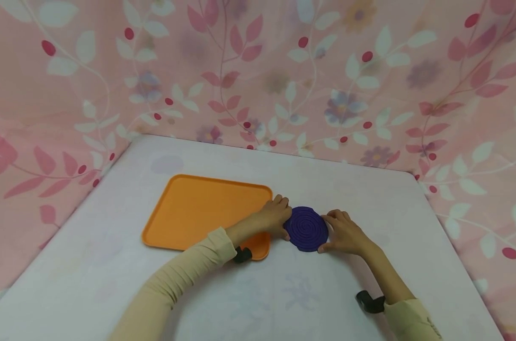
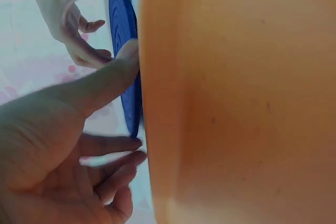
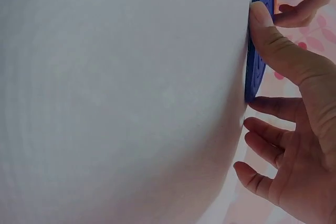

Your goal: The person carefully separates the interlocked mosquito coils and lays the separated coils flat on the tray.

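A round, dark blue-purple trivet (image 1: 306, 229) with a raised spiral pattern lies between the two hands, flat at or just above the white table. My left hand (image 1: 276, 217) holds its left edge, thumb at the near side and index finger at the far side, as the left wrist view shows. Opposite, my right hand (image 1: 345, 233) holds the right edge with thumb and index finger. The other fingers of both hands are bent loosely off the trivet. Whether it is slightly raised, I cannot tell. Left of it lies an orange tray (image 1: 207, 179), partly under my left forearm.
The white-covered table (image 1: 249, 303) extends around the tray and trivet. A pink curtain (image 1: 258, 71) with leaf and flower print hangs behind the table and along its sides. Dark wrist-worn pieces (image 1: 370, 302) sit below both forearms.
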`<state>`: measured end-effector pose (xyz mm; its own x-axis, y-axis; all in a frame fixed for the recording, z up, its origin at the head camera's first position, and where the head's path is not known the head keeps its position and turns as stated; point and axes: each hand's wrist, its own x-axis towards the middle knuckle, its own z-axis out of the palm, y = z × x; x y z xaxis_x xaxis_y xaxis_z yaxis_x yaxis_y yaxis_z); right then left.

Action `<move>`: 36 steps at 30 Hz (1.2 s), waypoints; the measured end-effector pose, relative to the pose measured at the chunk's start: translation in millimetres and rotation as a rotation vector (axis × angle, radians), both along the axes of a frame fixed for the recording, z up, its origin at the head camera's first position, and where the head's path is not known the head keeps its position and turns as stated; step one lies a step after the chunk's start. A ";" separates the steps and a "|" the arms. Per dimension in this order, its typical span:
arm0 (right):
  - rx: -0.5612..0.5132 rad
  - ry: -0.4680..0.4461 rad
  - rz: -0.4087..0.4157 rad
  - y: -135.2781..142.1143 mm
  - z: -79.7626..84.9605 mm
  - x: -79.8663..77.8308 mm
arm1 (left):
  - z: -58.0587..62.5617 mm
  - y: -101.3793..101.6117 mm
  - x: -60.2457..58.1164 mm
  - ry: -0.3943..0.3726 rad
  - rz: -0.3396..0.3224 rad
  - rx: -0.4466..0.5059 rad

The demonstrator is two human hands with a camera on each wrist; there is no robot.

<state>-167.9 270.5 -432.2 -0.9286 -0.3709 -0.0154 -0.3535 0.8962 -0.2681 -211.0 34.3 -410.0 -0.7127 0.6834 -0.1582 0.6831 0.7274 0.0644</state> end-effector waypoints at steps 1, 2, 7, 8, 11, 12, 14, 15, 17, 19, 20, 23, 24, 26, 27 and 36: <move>-0.006 -0.003 -0.002 0.0 -0.3 0.0 | -0.3 0.1 -0.2 -0.008 0.008 0.022; -0.013 -0.006 -0.005 0.1 -0.4 0.1 | -0.9 0.4 -0.4 -0.014 0.015 0.042; -0.070 -0.036 -0.014 1.6 -1.9 -1.2 | -5.2 1.2 -4.3 -0.084 0.043 0.155; -0.087 -0.045 -0.016 1.8 -1.7 -1.9 | -5.5 1.0 -5.4 -0.121 0.052 0.190; -0.166 -0.085 -0.034 2.4 0.3 -4.6 | -5.7 -0.2 -8.5 -0.238 0.076 0.305; -0.191 -0.094 -0.038 2.6 1.2 -5.8 | -5.2 -0.7 -9.4 -0.277 0.084 0.342; -0.231 -0.095 -0.039 2.3 3.6 -7.9 | -4.4 -2.2 -11.5 -0.329 0.077 0.413; -0.251 -0.090 -0.036 2.2 4.8 -8.9 | -3.8 -2.9 -12.5 -0.343 0.069 0.441; -0.265 -0.048 -0.008 1.4 7.1 -10.7 | -3.3 -4.4 -14.5 -0.353 0.045 0.495; -0.271 0.015 0.027 0.4 9.2 -12.5 | -2.4 -5.6 -16.1 -0.341 0.022 0.547; -0.277 0.046 0.042 -0.2 10.5 -13.3 | -1.8 -6.1 -16.5 -0.327 0.016 0.564; -0.288 0.139 0.061 -2.3 14.9 -16.7 | 0.9 -7.2 -17.5 -0.259 0.019 0.606; -0.291 0.161 0.055 -3.0 16.8 -17.7 | 2.5 -7.4 -17.7 -0.234 0.026 0.619; -0.294 0.194 0.030 -4.4 20.3 -19.9 | 5.3 -7.7 -18.1 -0.183 0.046 0.636; -0.293 0.205 0.015 -5.2 22.0 -20.9 | 6.6 -7.7 -18.6 -0.156 0.055 0.639; -0.295 0.222 -0.050 -8.4 28.1 -22.6 | 13.1 -6.3 -18.0 -0.034 0.119 0.606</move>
